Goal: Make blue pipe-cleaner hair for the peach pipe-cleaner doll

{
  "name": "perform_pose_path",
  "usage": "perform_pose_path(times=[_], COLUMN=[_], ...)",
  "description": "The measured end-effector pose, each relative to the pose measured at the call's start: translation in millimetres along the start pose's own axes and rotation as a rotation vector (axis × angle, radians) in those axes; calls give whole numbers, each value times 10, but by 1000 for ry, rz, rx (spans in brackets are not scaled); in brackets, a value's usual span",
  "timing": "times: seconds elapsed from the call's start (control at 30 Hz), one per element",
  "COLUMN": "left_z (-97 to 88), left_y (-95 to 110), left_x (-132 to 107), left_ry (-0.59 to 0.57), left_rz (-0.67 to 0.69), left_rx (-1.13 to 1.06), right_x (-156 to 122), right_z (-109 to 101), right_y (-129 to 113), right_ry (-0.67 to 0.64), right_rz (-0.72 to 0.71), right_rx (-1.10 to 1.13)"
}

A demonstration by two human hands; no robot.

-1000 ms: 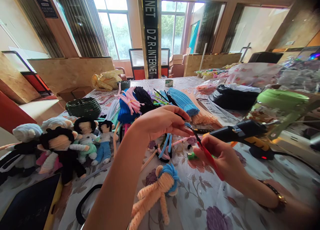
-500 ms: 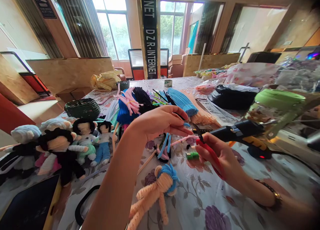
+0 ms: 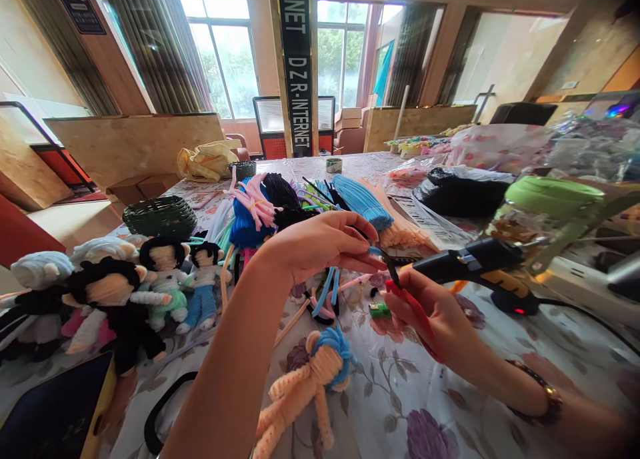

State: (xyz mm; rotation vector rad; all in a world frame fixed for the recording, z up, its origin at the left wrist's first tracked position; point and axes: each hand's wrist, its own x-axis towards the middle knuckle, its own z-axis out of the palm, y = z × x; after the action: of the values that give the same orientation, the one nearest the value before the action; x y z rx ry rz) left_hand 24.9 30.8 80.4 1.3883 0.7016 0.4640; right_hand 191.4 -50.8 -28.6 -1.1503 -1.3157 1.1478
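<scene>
My left hand (image 3: 333, 242) is raised over the middle of the table, its fingers pinching a short blue piece of pipe cleaner (image 3: 375, 251). In my right hand (image 3: 440, 312) are red-handled scissors (image 3: 417, 316), their dark blades meeting the blue piece at my left fingertips. Whether the blades are closed on it is hard to see. Below my hands a peach pipe-cleaner doll (image 3: 311, 379) with blue hair lies on the flowered tablecloth (image 3: 385, 406). Blue strips (image 3: 327, 291) and a small green object (image 3: 379, 310) lie behind it.
Several finished dolls (image 3: 115, 299) sit at the left, beside a dark green basket (image 3: 160, 216). Bundles of blue pipe cleaners (image 3: 363, 202) and peach pipe cleaners (image 3: 405, 226) lie beyond my hands. At right stand a black hot-glue gun (image 3: 465, 259) and a green-lidded jar (image 3: 547, 196).
The scissors and my right hand have shifted slightly left, closer to my left fingertips. My left hand keeps its pinch. The whole view has shifted slightly.
</scene>
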Motion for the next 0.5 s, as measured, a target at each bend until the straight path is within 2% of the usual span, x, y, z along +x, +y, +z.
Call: perform_pose_path(times=[0.27,0.5], left_z=[27,22], left_y=[21,16], left_x=[-6,-14], left_ry=[20,20], left_rz=[-19,-23], left_rx=[-4,-31], right_x=[5,5], right_z=[2,5], right_y=[28,30], right_ry=[-22,-25], right_rz=[-5,4], right_rx=[85,61])
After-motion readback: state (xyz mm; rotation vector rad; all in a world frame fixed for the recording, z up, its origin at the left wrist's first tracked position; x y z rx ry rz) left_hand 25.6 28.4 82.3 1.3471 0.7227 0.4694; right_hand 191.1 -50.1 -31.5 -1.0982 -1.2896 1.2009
